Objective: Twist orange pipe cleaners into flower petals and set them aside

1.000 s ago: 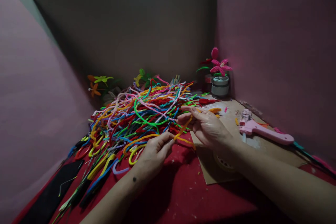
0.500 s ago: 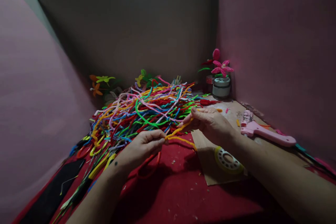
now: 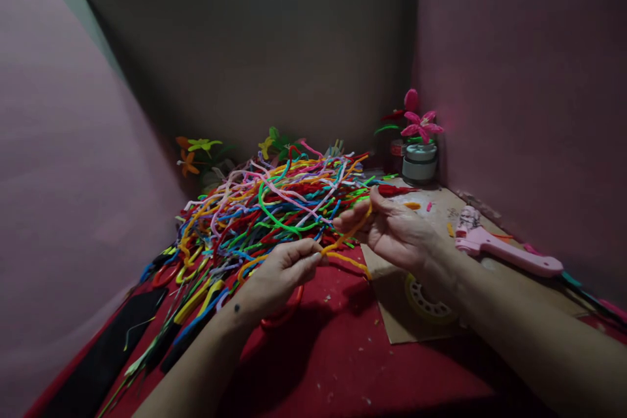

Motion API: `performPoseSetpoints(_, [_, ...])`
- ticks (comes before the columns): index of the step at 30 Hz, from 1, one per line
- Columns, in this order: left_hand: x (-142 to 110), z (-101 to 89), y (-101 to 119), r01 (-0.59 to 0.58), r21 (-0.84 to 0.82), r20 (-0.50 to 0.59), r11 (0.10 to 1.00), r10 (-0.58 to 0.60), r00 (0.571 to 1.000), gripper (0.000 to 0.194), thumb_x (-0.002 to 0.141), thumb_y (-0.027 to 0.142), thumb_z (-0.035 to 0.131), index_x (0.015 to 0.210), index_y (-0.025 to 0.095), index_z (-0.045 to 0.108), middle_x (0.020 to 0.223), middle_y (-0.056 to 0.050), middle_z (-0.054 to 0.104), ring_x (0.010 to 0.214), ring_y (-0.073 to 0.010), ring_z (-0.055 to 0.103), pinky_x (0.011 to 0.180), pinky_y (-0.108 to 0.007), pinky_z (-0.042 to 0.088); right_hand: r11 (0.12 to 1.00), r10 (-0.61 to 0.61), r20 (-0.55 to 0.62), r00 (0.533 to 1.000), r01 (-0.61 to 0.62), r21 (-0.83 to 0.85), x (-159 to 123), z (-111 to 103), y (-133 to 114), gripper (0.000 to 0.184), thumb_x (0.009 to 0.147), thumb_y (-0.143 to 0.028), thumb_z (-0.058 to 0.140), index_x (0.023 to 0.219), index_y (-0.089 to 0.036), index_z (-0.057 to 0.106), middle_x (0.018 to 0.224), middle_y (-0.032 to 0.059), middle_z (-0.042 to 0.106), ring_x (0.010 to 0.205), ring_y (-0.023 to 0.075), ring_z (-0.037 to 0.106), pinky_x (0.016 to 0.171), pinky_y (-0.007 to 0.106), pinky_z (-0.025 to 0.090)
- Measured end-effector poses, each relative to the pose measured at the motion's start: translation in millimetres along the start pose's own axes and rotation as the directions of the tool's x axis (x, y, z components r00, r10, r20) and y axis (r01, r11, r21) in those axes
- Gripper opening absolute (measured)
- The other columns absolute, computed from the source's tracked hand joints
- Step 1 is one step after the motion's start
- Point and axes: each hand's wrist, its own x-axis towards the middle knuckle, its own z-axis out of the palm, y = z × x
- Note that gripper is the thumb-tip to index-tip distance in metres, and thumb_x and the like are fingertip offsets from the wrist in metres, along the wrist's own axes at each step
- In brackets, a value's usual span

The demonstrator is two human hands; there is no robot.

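Observation:
Thumb and fingertips of my left hand are pinched on an orange pipe cleaner, in front of the pile. From that pinch two orange lengths run right: one slants up to my right hand, the other hangs free toward the cardboard. My right hand is turned partly palm up, its fingers stretched left behind the upper length. Its thumb lies at the end of that length, which seems held against the fingers. Behind both hands rises a tangled heap of many-coloured pipe cleaners.
A pink glue gun lies on the cardboard at right. A yellow-rimmed tape roll is partly behind my right forearm. Pink flowers stand in a pale pot. At left are yellow-handled pliers and a black flat object.
My right hand has rolled more palm up and its fingers have loosened and straightened along the orange pipe cleaner. My left hand keeps its pinch. The whole view has shifted slightly.

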Motion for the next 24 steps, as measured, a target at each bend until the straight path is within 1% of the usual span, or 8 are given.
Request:
performPoseSetpoints(3, [2.6, 8.8, -1.5, -0.047, -0.003, -0.033, 0.999, 0.047, 0.998, 0.023, 0.082, 0.034, 0.046, 0.069, 0.016, 0.044, 0.057, 0.007, 0.031, 0.051, -0.0068, 0.023, 0.046, -0.019, 0.02, 0.998, -0.061, 0.013, 0.998, 0.06, 0.014, -2.0, 8.3, 13.0, 0.028, 0.088, -0.029, 0.044, 0.078, -0.012, 0.064, 0.071, 0.0072, 0.067, 0.07, 0.0161, 0.063, 0.077, 0.034, 0.047])
performPoseSetpoints(5, [3.5, 14.6, -2.3, -0.085, 0.045, -0.054, 0.995, 0.087, 0.995, 0.022, 0.084, 0.033, 0.043, 0.069, 0.016, 0.043, 0.059, 0.006, 0.031, 0.052, -0.0073, 0.025, 0.048, -0.02, 0.023, 0.997, -0.076, -0.006, 0.997, 0.076, 0.005, -3.7, 12.7, 18.9, 0.028, 0.087, -0.026, 0.044, 0.071, -0.012, 0.061, 0.064, 0.0053, 0.063, 0.063, 0.0138, 0.06, 0.069, 0.031, 0.048])
performPoseSetpoints(7, [3.2, 19.0, -3.5, -0.128, 0.173, -0.073, 0.976, 0.142, 0.987, 0.022, 0.085, 0.031, 0.041, 0.07, 0.016, 0.045, 0.061, 0.005, 0.034, 0.055, -0.0079, 0.029, 0.052, -0.02, 0.026, 0.997, -0.074, -0.096, 0.993, 0.076, 0.02, -5.1, 15.3, 19.0, 0.027, 0.086, -0.023, 0.046, 0.063, -0.013, 0.056, 0.053, 0.0006, 0.055, 0.051, 0.0099, 0.052, 0.059, 0.025, 0.046])
performPoseSetpoints(10, [1.3, 23.2, -6.7, -0.19, 0.395, -0.064, 0.899, 0.234, 0.97, 0.02, 0.086, 0.026, 0.039, 0.071, 0.016, 0.048, 0.061, 0.004, 0.039, 0.057, -0.0085, 0.033, 0.055, -0.021, 0.027, 0.997, -0.025, -0.199, 0.98, 0.039, 0.068, -6.3, 16.1, 10.1, 0.029, 0.086, -0.019, 0.045, 0.059, -0.013, 0.051, 0.041, -0.0066, 0.035, 0.036, 0.0046, 0.03, 0.041, 0.019, 0.034])
performPoseSetpoints(13, [0.0, 25.3, -9.9, -0.215, 0.483, -0.045, 0.849, 0.27, 0.962, 0.018, 0.086, 0.022, 0.037, 0.074, 0.017, 0.049, 0.06, 0.005, 0.04, 0.055, -0.0081, 0.034, 0.054, -0.021, 0.026, 0.992, -0.065, -0.214, 0.975, 0.085, 0.09, -7.0, 14.6, -2.1, 0.026, 0.088, -0.015, 0.042, 0.064, -0.012, 0.052, 0.04, -0.0091, 0.023, 0.035, 0.0041, 0.017, 0.036, 0.018, 0.025])
performPoseSetpoints(17, [0.1, 23.7, -9.1, -0.169, 0.448, -0.081, 0.878, 0.228, 0.97, 0.018, 0.085, 0.022, 0.039, 0.073, 0.017, 0.051, 0.059, 0.004, 0.04, 0.055, -0.0082, 0.035, 0.053, -0.021, 0.027, 0.982, -0.143, -0.208, 0.967, 0.165, 0.093, -7.3, 11.9, -16.1, 0.019, 0.089, -0.015, 0.04, 0.078, -0.012, 0.055, 0.042, -0.0099, 0.017, 0.037, 0.0052, 0.013, 0.035, 0.018, 0.02])
performPoseSetpoints(21, [1.2, 19.7, -3.6, -0.089, 0.294, -0.109, 0.952, 0.126, 0.986, 0.022, 0.085, 0.029, 0.041, 0.075, 0.015, 0.055, 0.061, 0.004, 0.041, 0.057, -0.0086, 0.035, 0.053, -0.02, 0.03, 0.968, -0.192, -0.246, 0.95, 0.224, 0.109, -6.5, 9.0, -29.6, 0.021, 0.091, -0.015, 0.035, 0.08, -0.015, 0.052, 0.043, -0.0092, 0.019, 0.037, 0.0061, 0.014, 0.035, 0.018, 0.019])
performPoseSetpoints(24, [1.8, 19.8, -0.6, -0.036, 0.176, -0.083, 0.984, 0.052, 0.995, 0.022, 0.083, 0.03, 0.043, 0.075, 0.014, 0.056, 0.058, 0.004, 0.038, 0.053, -0.0076, 0.033, 0.049, -0.019, 0.028, 0.963, -0.206, -0.279, 0.938, 0.246, 0.114, -6.0, 5.9, -37.5, 0.019, 0.091, -0.014, 0.035, 0.081, -0.017, 0.051, 0.043, -0.0095, 0.018, 0.036, 0.0064, 0.015, 0.035, 0.017, 0.02])
